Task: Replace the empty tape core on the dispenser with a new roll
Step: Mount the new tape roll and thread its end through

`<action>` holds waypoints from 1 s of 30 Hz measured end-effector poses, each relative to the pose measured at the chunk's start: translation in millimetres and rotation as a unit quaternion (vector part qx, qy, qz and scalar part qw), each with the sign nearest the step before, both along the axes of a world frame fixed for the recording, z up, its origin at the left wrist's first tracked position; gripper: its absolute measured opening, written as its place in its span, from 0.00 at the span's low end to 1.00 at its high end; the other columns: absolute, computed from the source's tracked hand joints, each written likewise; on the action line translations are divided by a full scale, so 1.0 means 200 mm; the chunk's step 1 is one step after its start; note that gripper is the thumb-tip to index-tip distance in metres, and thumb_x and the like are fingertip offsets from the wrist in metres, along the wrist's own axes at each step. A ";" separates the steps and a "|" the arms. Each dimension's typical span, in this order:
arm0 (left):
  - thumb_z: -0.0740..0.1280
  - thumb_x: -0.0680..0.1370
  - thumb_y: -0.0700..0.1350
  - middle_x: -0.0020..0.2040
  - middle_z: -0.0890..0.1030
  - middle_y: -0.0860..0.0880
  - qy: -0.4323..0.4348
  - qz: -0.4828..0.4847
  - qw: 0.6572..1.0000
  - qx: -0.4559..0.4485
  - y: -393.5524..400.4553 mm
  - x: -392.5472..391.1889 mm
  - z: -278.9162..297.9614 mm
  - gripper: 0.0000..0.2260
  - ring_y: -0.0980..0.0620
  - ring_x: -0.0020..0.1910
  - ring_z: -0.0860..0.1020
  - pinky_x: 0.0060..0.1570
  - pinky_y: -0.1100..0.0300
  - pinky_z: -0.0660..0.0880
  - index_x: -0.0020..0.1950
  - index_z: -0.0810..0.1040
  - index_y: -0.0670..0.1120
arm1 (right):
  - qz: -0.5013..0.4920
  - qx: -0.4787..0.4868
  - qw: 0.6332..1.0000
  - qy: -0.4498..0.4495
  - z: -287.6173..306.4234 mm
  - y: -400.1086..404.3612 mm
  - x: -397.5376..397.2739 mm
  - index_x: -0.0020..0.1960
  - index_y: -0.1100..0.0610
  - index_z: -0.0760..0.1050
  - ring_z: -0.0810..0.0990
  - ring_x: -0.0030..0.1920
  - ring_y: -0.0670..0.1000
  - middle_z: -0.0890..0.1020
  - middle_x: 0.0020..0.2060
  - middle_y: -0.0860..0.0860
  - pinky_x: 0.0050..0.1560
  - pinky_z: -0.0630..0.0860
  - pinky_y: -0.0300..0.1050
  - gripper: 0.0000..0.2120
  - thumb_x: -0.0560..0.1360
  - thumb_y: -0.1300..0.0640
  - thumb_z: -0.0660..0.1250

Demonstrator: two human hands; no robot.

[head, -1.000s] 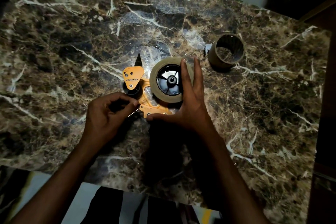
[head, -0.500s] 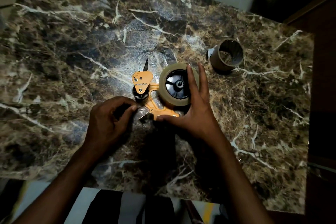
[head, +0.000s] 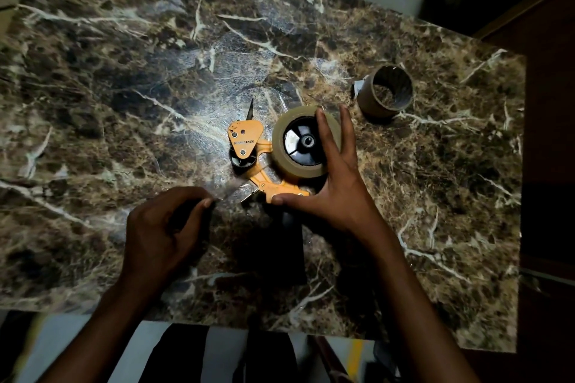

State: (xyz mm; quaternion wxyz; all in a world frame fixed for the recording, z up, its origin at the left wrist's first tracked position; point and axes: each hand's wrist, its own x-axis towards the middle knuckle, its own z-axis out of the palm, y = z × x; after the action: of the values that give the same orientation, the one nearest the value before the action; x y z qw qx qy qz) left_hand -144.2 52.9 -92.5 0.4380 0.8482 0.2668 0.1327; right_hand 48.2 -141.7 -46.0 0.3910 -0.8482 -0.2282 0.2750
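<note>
An orange tape dispenser (head: 245, 137) lies flat on the marble table (head: 124, 71). A new roll of clear tape (head: 281, 165) sits on its black hub. My right hand (head: 334, 183) rests on the dispenser, two fingers across the roll and the thumb on the orange frame near the handle. My left hand (head: 168, 227) is to the left of the handle, thumb and forefinger pinched on the free end of the tape (head: 228, 191), which stretches as a clear strip from the dispenser's front. The empty brown core (head: 384, 93) stands on end at the right, apart from both hands.
The dispenser's dark handle (head: 287, 246) points toward me, in shadow. The table's near edge (head: 217, 319) runs just below my wrists, with striped fabric beneath it. The table's right edge is close beyond the empty core.
My left hand has drawn back to the left and toward me, pulling the tape strip farther from the dispenser. My right hand stays on the roll and frame.
</note>
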 end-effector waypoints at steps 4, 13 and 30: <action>0.72 0.81 0.47 0.45 0.87 0.52 0.014 0.011 1.000 -0.007 0.03 -0.09 0.02 0.08 0.59 0.44 0.84 0.43 0.65 0.78 0.51 0.89 0.45 | 0.006 -0.003 1.000 0.005 0.01 0.00 0.00 0.83 0.34 0.47 0.43 0.85 0.42 0.33 0.81 0.33 0.82 0.62 0.57 0.64 0.61 0.39 0.85; 0.70 0.81 0.48 0.45 0.86 0.50 0.003 0.006 0.999 0.049 0.06 -0.16 0.02 0.11 0.59 0.45 0.82 0.46 0.65 0.77 0.50 0.88 0.41 | 0.010 -0.006 1.000 0.006 0.02 0.00 0.00 0.83 0.34 0.46 0.42 0.85 0.42 0.32 0.81 0.33 0.82 0.61 0.60 0.63 0.59 0.33 0.82; 0.71 0.82 0.48 0.44 0.87 0.54 0.015 0.024 0.999 -0.023 0.13 -0.13 0.00 0.07 0.58 0.42 0.85 0.39 0.53 0.79 0.48 0.87 0.48 | 0.023 -0.055 0.995 -0.077 0.00 0.01 -0.04 0.85 0.42 0.46 0.38 0.85 0.50 0.39 0.85 0.43 0.83 0.52 0.66 0.62 0.62 0.28 0.75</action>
State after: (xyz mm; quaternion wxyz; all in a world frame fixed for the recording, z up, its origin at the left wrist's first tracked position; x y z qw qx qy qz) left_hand -171.0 79.2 -93.4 0.4505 0.8330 0.2961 0.1244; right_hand 40.5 -139.0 -45.7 0.3184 -0.8815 -0.2620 0.2299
